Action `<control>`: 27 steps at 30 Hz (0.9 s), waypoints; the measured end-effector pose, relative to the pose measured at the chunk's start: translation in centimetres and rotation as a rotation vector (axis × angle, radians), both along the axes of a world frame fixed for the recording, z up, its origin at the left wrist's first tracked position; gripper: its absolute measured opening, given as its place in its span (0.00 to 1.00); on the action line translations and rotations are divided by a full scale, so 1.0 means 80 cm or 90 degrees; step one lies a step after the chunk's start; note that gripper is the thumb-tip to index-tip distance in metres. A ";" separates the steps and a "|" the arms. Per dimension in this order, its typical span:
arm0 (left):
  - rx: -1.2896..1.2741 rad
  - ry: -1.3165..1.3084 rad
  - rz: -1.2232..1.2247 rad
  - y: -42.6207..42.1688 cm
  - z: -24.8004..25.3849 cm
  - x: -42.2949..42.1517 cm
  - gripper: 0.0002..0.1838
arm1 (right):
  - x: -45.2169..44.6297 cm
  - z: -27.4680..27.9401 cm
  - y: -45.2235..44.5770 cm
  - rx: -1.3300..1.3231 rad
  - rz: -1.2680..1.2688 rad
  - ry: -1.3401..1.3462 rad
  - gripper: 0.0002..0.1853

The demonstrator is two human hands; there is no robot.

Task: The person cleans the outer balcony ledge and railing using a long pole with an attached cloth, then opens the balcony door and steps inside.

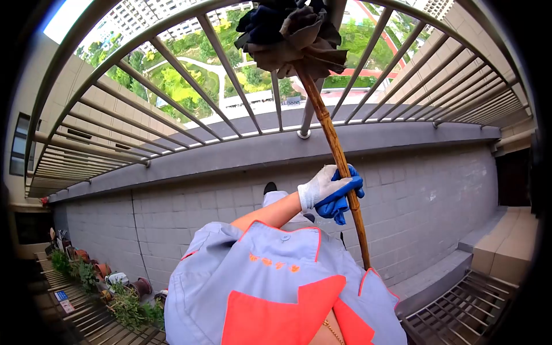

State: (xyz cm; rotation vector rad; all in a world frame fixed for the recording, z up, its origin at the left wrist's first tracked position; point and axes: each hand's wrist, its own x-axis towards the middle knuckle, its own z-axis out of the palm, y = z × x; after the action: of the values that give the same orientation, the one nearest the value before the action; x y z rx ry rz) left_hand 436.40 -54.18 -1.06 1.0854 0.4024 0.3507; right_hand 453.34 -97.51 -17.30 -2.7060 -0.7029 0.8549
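My left hand (333,192), in a white knit glove with blue-coated fingers, is closed around the handle of a mop. The handle is brown, knotted wood (330,135) and slants from the top of the view down to my right side. At its upper end the mop head (293,37), made of bunched dark grey and navy cloth strips, is raised in front of the metal railing (276,109). Whether it touches the rail cannot be made out. The handle's lower end disappears behind my right sleeve (379,290). My right hand is out of sight.
A grey ledge (247,146) runs below the railing, above a grey tiled surface (190,201). Potted plants (126,305) line a slatted rack at lower left. Another metal grille (460,307) is at lower right. Beyond the bars, trees and buildings lie far below.
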 end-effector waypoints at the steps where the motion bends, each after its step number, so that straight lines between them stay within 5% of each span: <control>1: 0.002 0.016 0.020 0.007 0.008 0.007 0.11 | -0.008 -0.006 0.014 0.012 -0.019 0.031 0.12; 4: 0.001 0.036 0.052 0.011 -0.026 0.027 0.11 | -0.025 -0.017 0.018 0.029 -0.076 0.096 0.12; 7: -0.305 0.222 0.172 0.028 -0.107 0.037 0.12 | -0.019 -0.025 0.011 0.043 -0.108 0.195 0.14; 8: -0.441 0.272 0.179 0.041 -0.149 0.034 0.13 | -0.018 -0.029 0.014 -0.081 -0.019 0.191 0.16; 10: -0.218 0.329 0.096 0.048 -0.306 0.019 0.09 | -0.030 -0.015 0.037 -0.213 0.057 0.186 0.17; 11: 0.269 0.359 -0.130 0.047 -0.355 0.011 0.06 | -0.044 -0.009 0.067 -0.296 0.065 0.125 0.19; 14: 0.794 0.308 -0.466 0.009 -0.386 0.042 0.08 | -0.017 0.077 0.123 -0.419 0.097 0.111 0.22; 16: 0.847 0.209 -0.520 -0.016 -0.331 0.068 0.07 | -0.002 0.162 0.121 -0.423 0.058 0.075 0.21; 17: 0.972 0.064 -0.667 -0.023 -0.302 0.089 0.10 | 0.009 0.186 0.105 -0.416 0.022 0.046 0.21; 22: 0.724 0.124 -0.530 -0.066 -0.301 0.120 0.18 | 0.028 0.227 0.047 -0.394 -0.004 0.127 0.22; 25: -0.363 0.358 -0.185 -0.007 -0.417 0.156 0.14 | 0.013 0.109 0.063 -0.374 -0.001 0.136 0.23; 27: -0.360 0.267 0.036 0.036 -0.424 0.128 0.11 | -0.027 0.034 0.135 -0.312 -0.035 0.151 0.23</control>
State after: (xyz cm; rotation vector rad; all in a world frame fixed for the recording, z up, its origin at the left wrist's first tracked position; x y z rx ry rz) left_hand 446.62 -51.31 -34.99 0.5851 0.8499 0.0422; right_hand 451.17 -86.72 -14.56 -2.9343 -0.4050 1.4681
